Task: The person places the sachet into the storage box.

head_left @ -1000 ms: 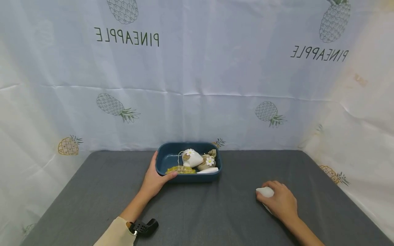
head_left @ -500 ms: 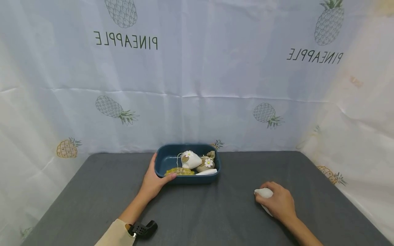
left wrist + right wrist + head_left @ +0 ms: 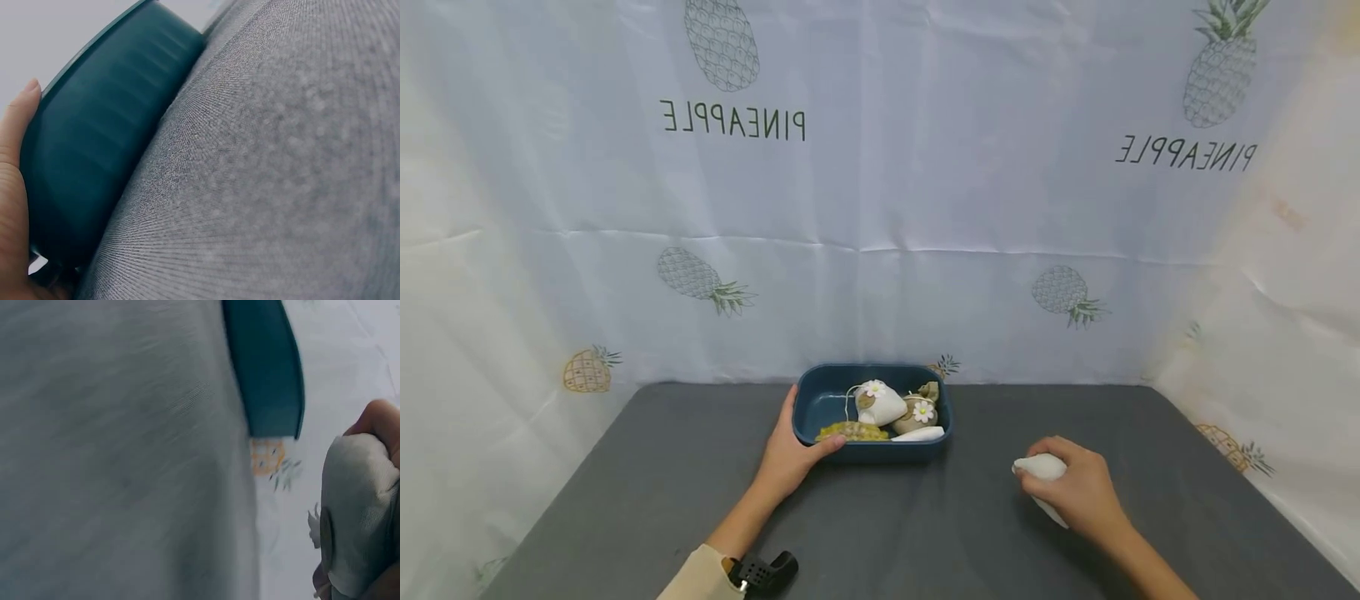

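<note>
A dark blue rectangular box [image 3: 871, 453] stands at the far middle of the table. My left hand [image 3: 790, 457] grips its near left corner, fingers along the left side and thumb over the front rim. Inside lie a white cloth pouch with a daisy [image 3: 880, 405], a tan drawstring pouch with a daisy [image 3: 916, 413], a yellow patterned item [image 3: 854, 431] and a white item [image 3: 919, 434], partly hidden by the front wall. To the right, my right hand [image 3: 1078, 487] holds a stuffed white cloth pouch [image 3: 356, 512] between thumb and fingers, just above the table.
A dark grey cloth covers the table [image 3: 880, 533]. White pineapple-print curtains [image 3: 880, 167] hang behind it and at both sides, close to the box's far side. A black strap device [image 3: 763, 573] sits on my left wrist.
My right hand has lifted slightly with the white pouch and shifted a little toward the box. The left hand keeps its grip on the box. The head view has tilted slightly.
</note>
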Tool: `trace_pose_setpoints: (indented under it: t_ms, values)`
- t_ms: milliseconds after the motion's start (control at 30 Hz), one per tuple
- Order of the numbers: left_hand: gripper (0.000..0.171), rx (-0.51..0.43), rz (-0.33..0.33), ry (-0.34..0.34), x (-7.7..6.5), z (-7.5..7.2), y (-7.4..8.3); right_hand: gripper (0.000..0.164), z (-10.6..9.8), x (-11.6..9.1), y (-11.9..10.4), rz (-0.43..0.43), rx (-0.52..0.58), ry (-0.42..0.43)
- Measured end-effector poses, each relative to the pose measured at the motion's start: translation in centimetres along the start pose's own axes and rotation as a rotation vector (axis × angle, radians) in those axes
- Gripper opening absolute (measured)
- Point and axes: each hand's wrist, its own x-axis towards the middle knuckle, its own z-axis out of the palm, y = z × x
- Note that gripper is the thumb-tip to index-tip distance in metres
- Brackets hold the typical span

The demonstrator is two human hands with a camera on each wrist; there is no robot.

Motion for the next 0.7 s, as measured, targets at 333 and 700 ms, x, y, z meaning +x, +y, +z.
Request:
trace_pose_setpoints:
  t_ms: [333, 700]
  values:
    - [0.117, 0.006, 0.006, 0.008, 0.0, 0.0, 0.0, 0.014, 2.2, 4.8, -5.5, -0.183, 0.110, -0.132]
    - [0.117, -0.028, 0.009, 0.002, 0.0, 0.0, 0.2, 0.017, 6.5, 9.8, -10.5, -0.355, 0.158, -0.252]
